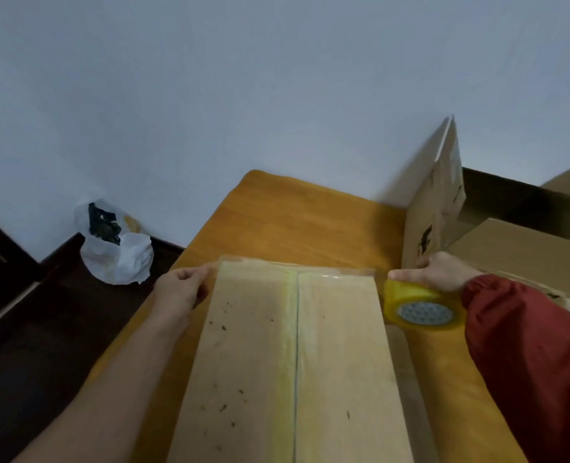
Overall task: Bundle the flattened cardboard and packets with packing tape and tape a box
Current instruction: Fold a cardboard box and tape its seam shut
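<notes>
Cardboard box (310, 345) on the table, a hand at each far corner.

The box lies flat on the orange wooden table (293, 215), flaps closed, with yellowish tape down its middle seam and dark specks on the left flap. A clear tape strip (297, 267) crosses its far edge from hand to hand. The left hand (181, 289) curls its fingers round the far left corner; it may be pinching the tape end there, but I can't quite tell. The right hand (444, 270), in a red sleeve (527, 345), grips the tape roll (420, 309) just beside the far right corner, fingers wrapped over it. The box's near end is cut off below. An open carton (511, 242) stands to the right. A white plastic bag (116, 248) sits on the dark floor (43, 329) against the pale wall (243, 78).
</notes>
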